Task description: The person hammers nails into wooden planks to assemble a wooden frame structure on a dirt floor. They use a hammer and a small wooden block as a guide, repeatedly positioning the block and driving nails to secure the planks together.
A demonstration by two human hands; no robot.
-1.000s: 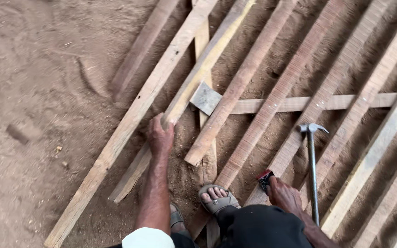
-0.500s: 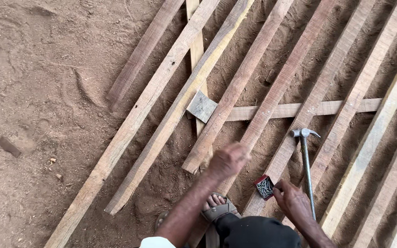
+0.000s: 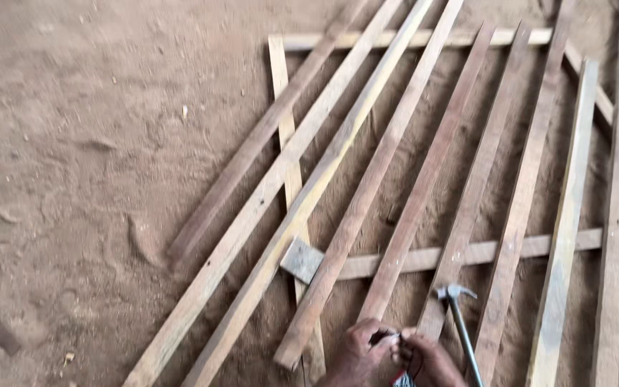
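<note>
My left hand (image 3: 361, 352) and my right hand (image 3: 433, 360) meet at the bottom edge, over the near ends of long wooden slats (image 3: 402, 215) lying side by side on the dirt. My left fingertips pinch a small dark piece (image 3: 380, 335), too small to tell what it is. My right hand grips the handle of a claw hammer (image 3: 461, 326), whose metal head points up and away from me. A small red and black thing (image 3: 402, 378) shows at the frame's bottom edge, under my right hand.
The slats run diagonally across thinner cross battens (image 3: 539, 246), one near me and one at the far end (image 3: 367, 39). A small square wooden block (image 3: 301, 259) rests on a slat. Loose sandy ground (image 3: 73, 179) with a dark lump (image 3: 3, 337) spreads to the left.
My left hand left the slat on the left and came right to meet my right hand. The view tilted up, so more of the slat frame shows.
</note>
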